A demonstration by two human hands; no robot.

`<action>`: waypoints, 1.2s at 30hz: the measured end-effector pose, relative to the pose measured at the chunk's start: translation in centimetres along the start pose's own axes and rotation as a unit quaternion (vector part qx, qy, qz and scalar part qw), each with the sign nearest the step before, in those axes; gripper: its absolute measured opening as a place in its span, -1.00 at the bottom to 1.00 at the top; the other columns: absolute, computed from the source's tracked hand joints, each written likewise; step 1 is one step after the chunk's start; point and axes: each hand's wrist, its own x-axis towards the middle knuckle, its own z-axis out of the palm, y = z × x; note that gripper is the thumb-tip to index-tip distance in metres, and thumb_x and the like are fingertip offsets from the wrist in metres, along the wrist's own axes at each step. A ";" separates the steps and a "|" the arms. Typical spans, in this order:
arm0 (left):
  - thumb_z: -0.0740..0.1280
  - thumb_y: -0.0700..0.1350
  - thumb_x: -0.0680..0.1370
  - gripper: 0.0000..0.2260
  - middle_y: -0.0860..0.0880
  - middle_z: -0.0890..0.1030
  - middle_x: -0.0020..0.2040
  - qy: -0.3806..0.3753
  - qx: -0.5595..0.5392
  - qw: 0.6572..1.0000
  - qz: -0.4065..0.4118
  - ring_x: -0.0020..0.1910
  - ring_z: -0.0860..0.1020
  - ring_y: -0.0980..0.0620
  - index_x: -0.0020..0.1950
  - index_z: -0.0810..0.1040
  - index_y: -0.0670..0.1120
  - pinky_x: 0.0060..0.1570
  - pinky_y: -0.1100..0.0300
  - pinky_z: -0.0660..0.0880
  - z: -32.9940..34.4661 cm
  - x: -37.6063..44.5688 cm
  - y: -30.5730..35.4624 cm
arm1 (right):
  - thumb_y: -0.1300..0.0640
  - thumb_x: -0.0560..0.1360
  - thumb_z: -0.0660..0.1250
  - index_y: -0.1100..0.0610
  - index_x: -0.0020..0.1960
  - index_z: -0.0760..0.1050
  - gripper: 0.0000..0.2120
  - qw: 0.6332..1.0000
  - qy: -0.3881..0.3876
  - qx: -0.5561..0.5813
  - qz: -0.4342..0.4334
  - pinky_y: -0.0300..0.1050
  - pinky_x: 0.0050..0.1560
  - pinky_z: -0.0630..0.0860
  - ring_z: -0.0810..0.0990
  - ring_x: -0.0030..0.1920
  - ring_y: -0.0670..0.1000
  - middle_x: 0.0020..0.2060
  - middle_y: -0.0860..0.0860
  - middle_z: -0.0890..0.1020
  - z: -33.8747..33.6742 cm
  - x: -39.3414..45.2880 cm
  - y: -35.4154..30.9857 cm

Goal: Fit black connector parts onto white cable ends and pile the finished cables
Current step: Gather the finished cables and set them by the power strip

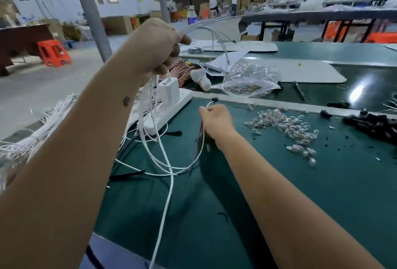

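Left hand (156, 47) raised, fist gripping bunch of thin white cables (163, 161) drooping onto green table mat (279, 183). Right hand (217, 121) pinching one cable end with small black connector part (214, 99). Pile of black connector pieces (373, 123) far right. No legible writing.

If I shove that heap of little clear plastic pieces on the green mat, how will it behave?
The clear pieces lie as a loose, shallow heap with strays around it, so a push would probably scatter them rather than move them as one. They look small and light, and the green mat looks smooth, so they would likely slide easily.
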 end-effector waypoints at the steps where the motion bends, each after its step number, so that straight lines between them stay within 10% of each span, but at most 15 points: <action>1: 0.16 -0.13 0.66 -0.76 0.05 0.36 -0.49 -0.008 0.006 1.000 0.010 -0.58 0.25 0.16 -0.14 0.53 -0.12 -0.64 0.35 0.18 0.4 0.1 -0.2 | 0.04 0.61 0.22 0.11 -0.41 0.19 -0.55 0.995 0.018 -0.091 -0.041 -0.10 -0.46 0.16 0.24 -0.52 -0.01 -0.53 -0.01 0.28 -0.4 0.1 -0.1; 7: 0.16 -0.13 0.66 -0.76 0.02 0.33 -0.43 -0.058 0.039 0.997 0.017 -0.54 0.23 0.14 -0.13 0.54 -0.12 -0.59 0.34 0.15 3.5 -0.5 1.1 | 0.13 0.62 0.20 0.37 0.21 0.50 -0.67 0.998 0.006 0.016 -0.058 -0.05 -0.13 0.43 0.41 -0.17 0.05 -0.19 0.11 0.49 -3.8 -0.6 0.1; 12: 0.14 -0.12 0.67 -0.76 0.06 0.33 -0.50 -0.129 -0.026 0.991 0.023 -0.55 0.21 0.16 -0.10 0.53 -0.12 -0.61 0.36 0.12 7.0 -1.4 3.8 | 0.36 0.54 0.12 0.21 0.08 0.61 -0.70 0.974 0.024 0.210 -0.078 -0.26 -0.33 0.44 0.53 -0.37 -0.05 -0.31 0.03 0.62 -9.7 -3.5 -0.9; 20: 0.07 -0.17 0.68 -0.76 0.06 0.29 -0.54 -0.252 -0.367 0.895 -0.026 -0.60 0.15 0.20 -0.13 0.42 -0.14 -0.64 0.40 0.06 18.0 -5.1 8.3 | -0.20 0.63 0.00 0.17 0.13 0.50 -0.50 0.919 -0.091 0.376 -0.076 -0.04 -0.31 0.57 0.64 -0.30 0.14 -0.19 0.14 0.64 -19.2 -10.2 -1.1; 26: 0.09 -0.22 0.66 -0.81 -0.05 0.44 -0.42 -0.228 -0.476 0.845 -0.084 -0.58 0.39 0.12 -0.12 0.40 -0.15 -0.55 0.33 0.39 27.7 -8.3 9.6 | -0.11 0.59 0.24 0.08 -0.12 0.50 -0.73 0.987 0.061 0.123 -0.083 -0.31 -0.59 0.18 0.33 -0.49 0.00 -0.43 0.05 0.51 -27.7 -13.7 3.1; 30: 0.09 -0.13 0.65 -0.78 -0.07 0.58 -0.16 -0.221 -0.086 0.970 0.062 -0.21 0.52 -0.04 -0.03 0.50 -0.13 -0.18 0.15 0.45 33.2 -8.4 7.2 | 0.00 0.56 0.30 0.04 -0.09 0.57 -0.86 0.936 0.281 -0.207 -0.052 -0.16 -0.41 0.33 0.47 -0.43 -0.02 -0.41 -0.02 0.55 -32.9 -13.4 6.7; 36: 0.19 -0.12 0.60 -0.75 -0.08 0.60 0.18 -0.220 0.117 0.954 0.167 0.21 0.49 -0.10 0.24 0.54 -0.08 0.22 0.00 0.43 36.2 -8.5 0.3 | 0.13 0.54 0.27 0.18 -0.12 0.64 -0.80 0.882 0.283 -0.373 0.064 -0.09 -0.20 0.45 0.59 -0.13 0.17 -0.17 0.10 0.66 -32.8 -12.0 11.7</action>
